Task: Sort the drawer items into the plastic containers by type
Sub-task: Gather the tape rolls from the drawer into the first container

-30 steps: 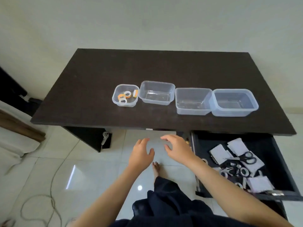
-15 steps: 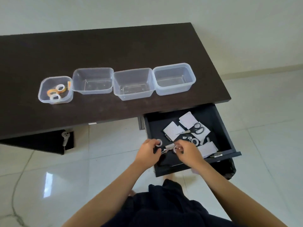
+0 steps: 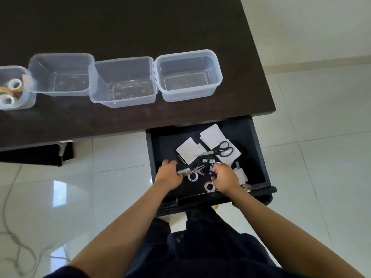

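The open black drawer (image 3: 259, 157) holds white paper pads (image 3: 189, 150), black-handled scissors (image 3: 223, 148), two tape rolls (image 3: 193, 176) (image 3: 209, 186) and small mixed items. My left hand (image 3: 168, 175) is at the drawer's left front, fingers closed on the end of small metal scissors (image 3: 193, 170). My right hand (image 3: 225, 178) is curled over a small dark item to the right of them; what it grips is hidden. On the desk stand a small container (image 3: 28, 101) with tape rolls (image 3: 14, 84) and three empty ones (image 3: 60, 74) (image 3: 122, 82) (image 3: 188, 75).
The dark desk (image 3: 140, 27) ends at its right edge above the drawer. White tiled floor lies below and to the right. My dark-clothed legs are under the drawer front. A desk support (image 3: 62, 151) hangs at the left.
The view has closed in on the drawer. Both hands have reached deeper into it, the left onto the small scissors and the right moved right past the tape rolls.
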`<state>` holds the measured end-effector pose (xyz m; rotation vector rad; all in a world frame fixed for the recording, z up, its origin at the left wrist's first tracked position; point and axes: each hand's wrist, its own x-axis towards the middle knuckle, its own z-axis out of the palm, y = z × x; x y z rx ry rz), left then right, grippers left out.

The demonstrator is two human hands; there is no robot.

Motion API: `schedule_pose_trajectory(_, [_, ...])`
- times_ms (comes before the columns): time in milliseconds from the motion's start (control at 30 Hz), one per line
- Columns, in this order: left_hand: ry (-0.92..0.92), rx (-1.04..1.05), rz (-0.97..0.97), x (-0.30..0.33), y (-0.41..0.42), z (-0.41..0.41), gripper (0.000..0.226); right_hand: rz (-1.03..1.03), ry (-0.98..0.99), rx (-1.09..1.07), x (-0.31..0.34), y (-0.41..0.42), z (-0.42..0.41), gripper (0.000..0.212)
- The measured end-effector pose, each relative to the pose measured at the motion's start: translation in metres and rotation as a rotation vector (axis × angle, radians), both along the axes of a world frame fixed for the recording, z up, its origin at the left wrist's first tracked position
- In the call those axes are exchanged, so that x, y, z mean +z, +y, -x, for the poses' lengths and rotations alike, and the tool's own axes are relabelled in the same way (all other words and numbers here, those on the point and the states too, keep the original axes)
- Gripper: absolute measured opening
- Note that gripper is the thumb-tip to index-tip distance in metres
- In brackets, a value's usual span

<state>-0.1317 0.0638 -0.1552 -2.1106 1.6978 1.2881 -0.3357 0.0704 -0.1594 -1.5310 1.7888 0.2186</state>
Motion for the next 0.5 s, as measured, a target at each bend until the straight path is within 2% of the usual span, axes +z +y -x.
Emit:
schedule_pose_trajectory(300, [0.01,0.081,0.008,-0.019,0.011,0.015,0.062,-0.039,0.042,0.211,-0.015,-0.011,0.009,0.046])
schedule_pose_trajectory(500, [-0.075,0.176,0.06,-0.029,0.017,0.035,0.067,0.028,0.257,0.386,-0.021,-0.006,-0.001,0.07])
